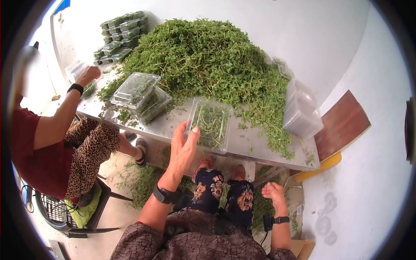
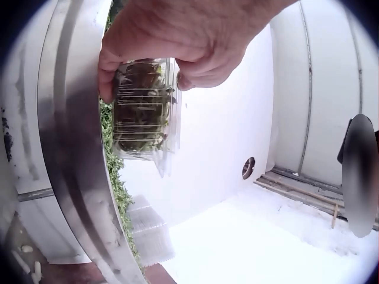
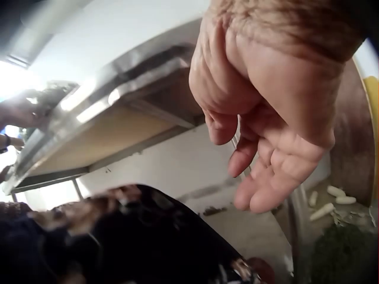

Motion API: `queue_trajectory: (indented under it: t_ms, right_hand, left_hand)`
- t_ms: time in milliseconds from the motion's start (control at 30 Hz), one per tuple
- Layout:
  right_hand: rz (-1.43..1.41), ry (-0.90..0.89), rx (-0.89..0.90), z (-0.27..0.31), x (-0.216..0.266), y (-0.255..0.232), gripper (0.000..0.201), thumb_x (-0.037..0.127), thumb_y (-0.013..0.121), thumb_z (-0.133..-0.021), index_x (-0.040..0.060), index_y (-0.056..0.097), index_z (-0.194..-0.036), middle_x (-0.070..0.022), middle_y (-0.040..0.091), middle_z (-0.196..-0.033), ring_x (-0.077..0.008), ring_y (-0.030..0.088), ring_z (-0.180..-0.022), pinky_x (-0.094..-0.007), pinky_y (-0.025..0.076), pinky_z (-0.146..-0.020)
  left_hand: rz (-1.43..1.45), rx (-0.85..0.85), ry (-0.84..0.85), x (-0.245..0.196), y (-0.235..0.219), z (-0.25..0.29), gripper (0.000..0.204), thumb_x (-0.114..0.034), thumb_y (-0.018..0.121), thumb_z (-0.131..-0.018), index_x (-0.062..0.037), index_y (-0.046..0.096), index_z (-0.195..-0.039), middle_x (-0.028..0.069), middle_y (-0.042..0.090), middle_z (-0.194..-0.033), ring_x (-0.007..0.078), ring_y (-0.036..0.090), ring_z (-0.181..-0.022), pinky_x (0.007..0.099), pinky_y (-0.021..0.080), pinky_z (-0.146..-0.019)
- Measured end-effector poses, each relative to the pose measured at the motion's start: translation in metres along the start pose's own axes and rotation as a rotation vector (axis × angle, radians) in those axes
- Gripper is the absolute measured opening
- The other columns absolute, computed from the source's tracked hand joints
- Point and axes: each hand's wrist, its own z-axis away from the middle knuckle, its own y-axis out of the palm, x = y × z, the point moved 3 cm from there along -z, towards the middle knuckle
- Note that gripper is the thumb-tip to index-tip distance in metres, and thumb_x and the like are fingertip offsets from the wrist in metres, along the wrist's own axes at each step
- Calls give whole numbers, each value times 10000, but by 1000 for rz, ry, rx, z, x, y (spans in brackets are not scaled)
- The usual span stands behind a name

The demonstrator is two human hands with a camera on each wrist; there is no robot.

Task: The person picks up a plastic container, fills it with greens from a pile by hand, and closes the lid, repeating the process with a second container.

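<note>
My left hand (image 1: 184, 145) grips a closed clear plastic clamshell box (image 1: 212, 123) by its near left side, thumb on the lid. Green leafy stems show inside the box, which is over the table's front edge in the head view. In the left wrist view the box's ribbed side (image 2: 142, 112) faces the camera below the fingers. My right hand (image 1: 274, 193) hangs below the table edge at the right with nothing in it. Its fingers (image 3: 278, 171) are loosely bent in the right wrist view. A large heap of greens (image 1: 203, 56) covers much of the table.
Two filled boxes (image 1: 141, 95) are stacked left of my left hand. Empty nested boxes (image 1: 301, 108) stand at the table's right end. Many packed boxes (image 1: 123, 32) are piled at the back left. Another person (image 1: 47, 134) sits at the left, an arm over the metal table (image 1: 260, 151).
</note>
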Motion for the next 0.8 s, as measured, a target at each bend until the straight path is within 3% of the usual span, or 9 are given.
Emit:
queue_trajectory:
  t_ms: [100,167,267,367,467,667,700,800]
  right_hand:
    - [-15,109,-19,-7,-45,-13,326,273,530,-959,-42,614,-971,-149,655,-871,-231,655,-745,-350,556,-657]
    - [-37,170,-37,-9,-73,-17,335,284,549,-950,-46,608,-955,-141,654,-840,-234,651,-716,-353,558,-637]
    - [-38,259,-86,-15,-125,-24,342,302,572,-935,-31,618,-995,-132,655,-845,-230,643,-703,-349,556,-643]
    - [46,371,28,-15,-162,-26,340,266,515,-964,-33,605,-1101,-148,653,-943,-251,658,-816,-394,553,-727]
    - [302,385,145,-11,-194,-24,338,249,591,-900,4,612,-1132,-130,674,-1023,-270,656,-869,-385,553,-748]
    - [974,6,374,-43,-365,-24,334,254,518,-930,41,595,-1176,-76,657,-1087,-246,643,-932,-365,529,-810]
    - [1079,-69,411,-31,-426,-57,335,255,506,-935,48,592,-1184,-67,654,-1097,-242,640,-943,-361,525,-821]
    - [1381,-302,509,-51,-490,-56,339,257,469,-950,66,584,-1206,-40,645,-1129,-231,634,-975,-351,513,-852]
  left_hand:
    - [93,64,-92,2,-4,-5,502,-371,515,-928,35,511,-1222,133,591,-1017,210,535,-954,347,437,-847]
    - [251,118,-169,2,-3,-7,440,-402,500,-944,-39,509,-1193,0,460,-942,116,418,-801,281,413,-745]
    - [307,115,-201,18,-2,-11,444,-418,501,-943,-55,504,-1200,7,430,-1015,115,401,-867,306,417,-776]
    - [330,161,-223,12,-3,-8,452,-427,496,-945,-65,498,-1215,5,415,-1046,125,398,-911,322,416,-795]
    - [281,171,-204,16,-3,-10,435,-427,490,-948,-69,499,-1195,6,409,-1044,133,402,-911,320,414,-799]
    - [271,178,-178,6,-5,-5,375,-426,475,-951,-84,507,-1101,12,407,-1018,133,397,-902,318,405,-800]
    - [267,171,-176,6,-6,-6,375,-426,475,-951,-84,507,-1101,12,407,-1018,133,397,-902,318,405,-800]
    - [249,184,-189,7,-6,-7,383,-435,473,-949,-87,505,-1108,13,406,-1014,138,395,-904,318,399,-805]
